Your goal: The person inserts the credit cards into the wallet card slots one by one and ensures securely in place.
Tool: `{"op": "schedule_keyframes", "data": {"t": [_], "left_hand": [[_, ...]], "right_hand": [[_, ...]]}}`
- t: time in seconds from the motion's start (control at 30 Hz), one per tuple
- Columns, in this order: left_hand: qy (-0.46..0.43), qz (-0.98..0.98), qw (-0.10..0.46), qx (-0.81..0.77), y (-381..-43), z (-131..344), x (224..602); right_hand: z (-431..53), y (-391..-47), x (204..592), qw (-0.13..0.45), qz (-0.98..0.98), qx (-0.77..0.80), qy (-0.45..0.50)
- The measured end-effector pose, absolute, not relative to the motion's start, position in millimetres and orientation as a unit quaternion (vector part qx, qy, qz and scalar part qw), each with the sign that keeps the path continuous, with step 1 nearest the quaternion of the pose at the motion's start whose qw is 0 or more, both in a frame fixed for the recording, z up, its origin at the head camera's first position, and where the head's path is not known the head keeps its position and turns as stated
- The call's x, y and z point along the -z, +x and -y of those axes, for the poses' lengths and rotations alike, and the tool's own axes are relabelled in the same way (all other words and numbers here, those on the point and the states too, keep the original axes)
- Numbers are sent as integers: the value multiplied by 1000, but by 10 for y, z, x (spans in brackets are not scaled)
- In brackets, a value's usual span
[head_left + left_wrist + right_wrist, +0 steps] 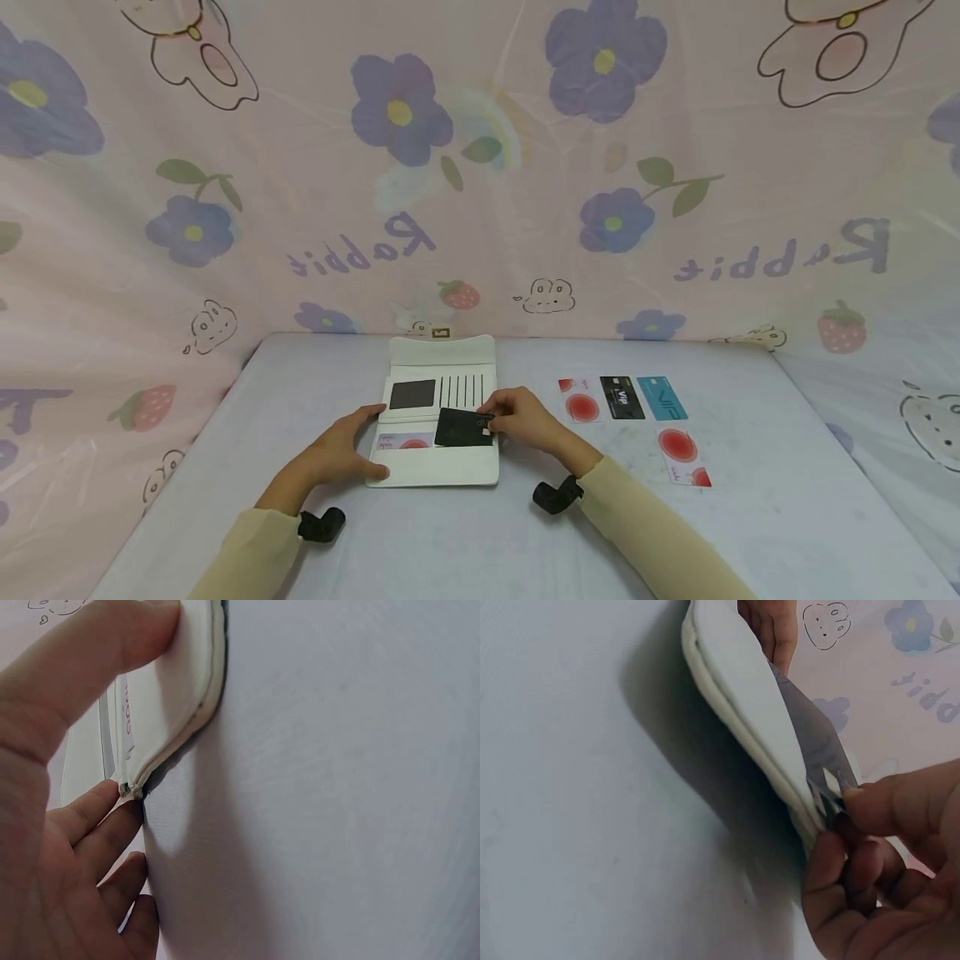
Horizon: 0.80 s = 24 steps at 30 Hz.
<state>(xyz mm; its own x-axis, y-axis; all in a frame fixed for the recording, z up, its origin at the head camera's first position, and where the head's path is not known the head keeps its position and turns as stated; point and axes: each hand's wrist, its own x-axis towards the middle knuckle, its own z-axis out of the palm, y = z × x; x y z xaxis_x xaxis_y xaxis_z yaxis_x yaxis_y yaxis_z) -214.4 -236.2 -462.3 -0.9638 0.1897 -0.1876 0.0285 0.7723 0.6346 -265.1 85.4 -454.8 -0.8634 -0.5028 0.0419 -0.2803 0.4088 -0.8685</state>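
Observation:
A white wallet (442,468) lies unfolded on the table, with card slots, a dark window and a lower pocket. My left hand (337,450) rests at its left side. In the left wrist view the thumb (112,652) presses on the wallet's front part, while fingertips touch the edge by the fold. My right hand (528,419) pinches the right end of a black card (459,427) between thumb and fingers. This card lies over the right half of the lower pocket; its lower edge meets the pocket's rim. Left of it, a pink-and-white card (397,441) sits partly inside the pocket.
Right of the wallet lie a white card with a red circle (582,407), a black VIP card (622,398) and a blue VIP card (663,398). Nearer lies another red-circle card (684,457). A printed curtain (487,192) hangs behind the white-covered table (420,550).

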Motion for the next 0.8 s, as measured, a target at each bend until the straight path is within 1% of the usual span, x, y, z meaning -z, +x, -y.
{"op": "schedule_keyframes", "data": {"t": [0.5,0.8], "left_hand": [[45,-938,128,-320,-2146,2341,4625],[45,-939,126,-318,-2164,2361,4661]], "right_hand": [[-850,-2693,4579,117,-826,492,-250],[-832,-2691,4557,109,-825,494,-252]]}}
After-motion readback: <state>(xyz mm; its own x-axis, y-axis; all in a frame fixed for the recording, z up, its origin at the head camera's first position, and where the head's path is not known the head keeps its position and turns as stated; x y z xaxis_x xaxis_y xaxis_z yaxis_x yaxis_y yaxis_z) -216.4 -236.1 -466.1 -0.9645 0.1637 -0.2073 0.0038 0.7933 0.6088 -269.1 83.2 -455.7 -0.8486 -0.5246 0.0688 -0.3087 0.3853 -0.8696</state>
